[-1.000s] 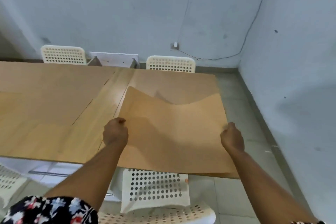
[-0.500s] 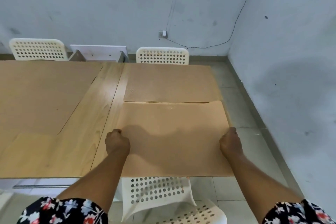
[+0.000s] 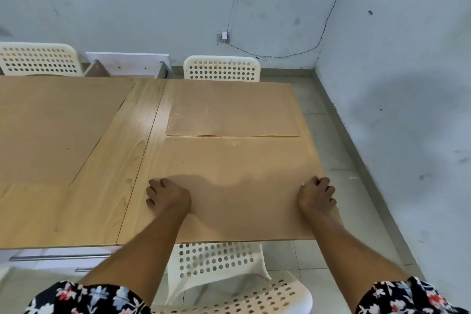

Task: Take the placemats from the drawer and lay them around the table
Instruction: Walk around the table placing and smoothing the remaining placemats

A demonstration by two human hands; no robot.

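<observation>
A person's left hand [image 3: 167, 196] and right hand [image 3: 316, 195] rest on the near placemat [image 3: 237, 181], which lies flat at the table's [image 3: 102, 181] right end. Both hands' fingers are loosely curled at the mat's side edges; whether they pinch it cannot be told. A second placemat [image 3: 232, 109] lies just beyond.

Placemat now flat on the table

The near placemat [image 3: 237, 183], billowed up a second ago, lies flat just short of the far placemat [image 3: 232, 109]. The left hand [image 3: 167, 196] and right hand [image 3: 316, 196] have loosened from gripping its side edges to resting on top, fingers curled.
</observation>
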